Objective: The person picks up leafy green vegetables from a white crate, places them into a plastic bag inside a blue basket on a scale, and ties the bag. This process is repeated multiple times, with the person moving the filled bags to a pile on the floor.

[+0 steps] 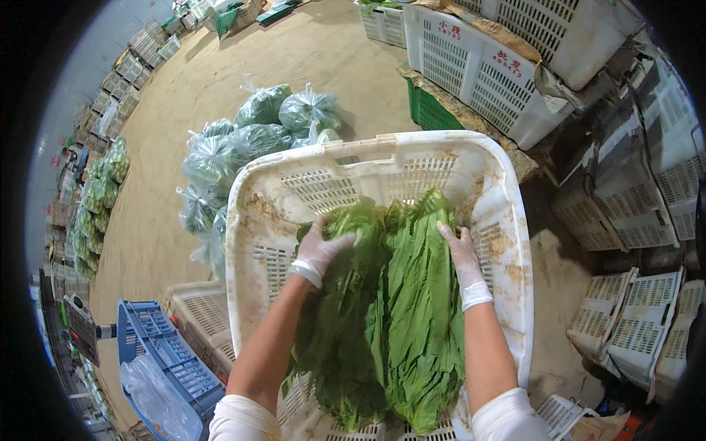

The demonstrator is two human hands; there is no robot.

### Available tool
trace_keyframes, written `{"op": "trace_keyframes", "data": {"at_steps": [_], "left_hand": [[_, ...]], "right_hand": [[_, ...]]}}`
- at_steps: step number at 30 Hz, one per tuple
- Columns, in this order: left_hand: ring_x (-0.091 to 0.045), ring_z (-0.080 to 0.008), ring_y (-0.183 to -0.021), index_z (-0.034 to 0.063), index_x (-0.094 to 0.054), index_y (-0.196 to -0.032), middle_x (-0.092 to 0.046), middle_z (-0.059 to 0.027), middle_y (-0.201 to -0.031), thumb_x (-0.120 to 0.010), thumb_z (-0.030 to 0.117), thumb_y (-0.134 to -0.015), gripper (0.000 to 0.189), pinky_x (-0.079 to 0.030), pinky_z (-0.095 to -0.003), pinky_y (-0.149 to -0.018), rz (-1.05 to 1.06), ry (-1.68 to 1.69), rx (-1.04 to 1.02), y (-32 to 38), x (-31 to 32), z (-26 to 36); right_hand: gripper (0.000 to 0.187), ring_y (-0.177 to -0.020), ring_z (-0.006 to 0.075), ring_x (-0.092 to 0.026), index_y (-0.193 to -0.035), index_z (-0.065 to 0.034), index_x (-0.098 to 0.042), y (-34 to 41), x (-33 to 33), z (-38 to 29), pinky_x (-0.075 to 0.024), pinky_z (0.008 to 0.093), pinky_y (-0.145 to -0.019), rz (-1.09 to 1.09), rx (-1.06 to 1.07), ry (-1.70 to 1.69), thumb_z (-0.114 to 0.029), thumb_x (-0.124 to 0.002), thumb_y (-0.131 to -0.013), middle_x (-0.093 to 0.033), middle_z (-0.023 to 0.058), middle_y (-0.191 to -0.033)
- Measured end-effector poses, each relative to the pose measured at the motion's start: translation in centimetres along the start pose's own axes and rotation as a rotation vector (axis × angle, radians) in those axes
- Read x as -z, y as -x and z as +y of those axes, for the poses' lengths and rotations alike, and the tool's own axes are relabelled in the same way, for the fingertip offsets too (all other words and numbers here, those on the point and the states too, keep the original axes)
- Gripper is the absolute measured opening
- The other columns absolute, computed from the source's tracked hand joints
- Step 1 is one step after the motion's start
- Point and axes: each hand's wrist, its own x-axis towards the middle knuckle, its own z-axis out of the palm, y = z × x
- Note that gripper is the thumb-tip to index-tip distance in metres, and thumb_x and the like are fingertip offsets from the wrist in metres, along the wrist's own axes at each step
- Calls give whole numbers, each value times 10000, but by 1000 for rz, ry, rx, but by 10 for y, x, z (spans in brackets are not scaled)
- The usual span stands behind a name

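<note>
Two long bunches of leafy greens lie side by side, lengthwise, in a white slotted plastic crate (518, 220) with brown stains. My left hand (321, 249), in a thin translucent glove, has its fingers spread over the upper part of the left bunch (347, 331), which looks slightly blurred. On the other side, my gloved right hand (462, 259) rests along the upper right edge of the right bunch (422, 308), its thumb on the leaves and its other fingertips partly hidden. Both bunches lie between my hands.
Tied clear bags of greens (212, 160) stand on the floor beyond the crate's left side. A blue plastic crate (165, 353) holding clear plastic film (151, 388) is at lower left. White crates (474, 71) are stacked at upper right, above a green crate (430, 107); more line the right side.
</note>
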Motion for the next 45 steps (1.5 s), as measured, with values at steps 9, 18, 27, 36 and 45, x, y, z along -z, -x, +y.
{"op": "trace_keyframes", "data": {"at_steps": [9,18,27,36,45], "left_hand": [[-385,-247,-1252,49,-401,-1363,-430,-135,-1366,-692,633,-677,947,-319,-366,-1029,-395,335,362,-9,-8,-31],[-599,-222,-1006,66,-433,-1335,-601,-96,-1157,-676,355,-788,665,-496,-370,-867,-292,839,205,40,6,-38],[-483,-251,-1159,-26,-324,-1374,-500,-159,-1282,-715,609,-664,1029,-366,-352,-1007,-374,325,238,-1,-19,-21],[-311,-366,-1282,4,-372,-1306,-314,-226,-1365,-784,654,-486,1125,-252,-438,-1068,161,38,-524,151,-29,2],[-302,-254,-1300,-31,-167,-1421,-334,-185,-1380,-820,501,-543,1216,-217,-350,-1086,-96,506,-63,171,3,-39]], "right_hand": [[1119,-1345,362,-270,-1393,67,-264,-26,-18,19,-214,367,-1103,-79,24,27,-825,-372,-727,-278,278,-1431],[989,-1210,392,-442,-1321,54,-354,41,-25,-22,-334,417,-1014,8,306,-74,-740,-503,-750,-461,307,-1269],[800,-1296,249,-346,-1394,21,-308,-12,-29,11,-238,311,-1082,-343,52,-460,-602,-365,-897,-359,158,-1412],[665,-1158,205,-486,-1360,-63,-383,112,13,13,-427,358,-962,-466,267,-1193,-564,-392,-923,-465,91,-1319],[629,-1084,158,-511,-1355,-36,-419,106,-18,-28,-377,270,-978,-462,227,-344,-519,-329,-963,-515,72,-1274]]}}
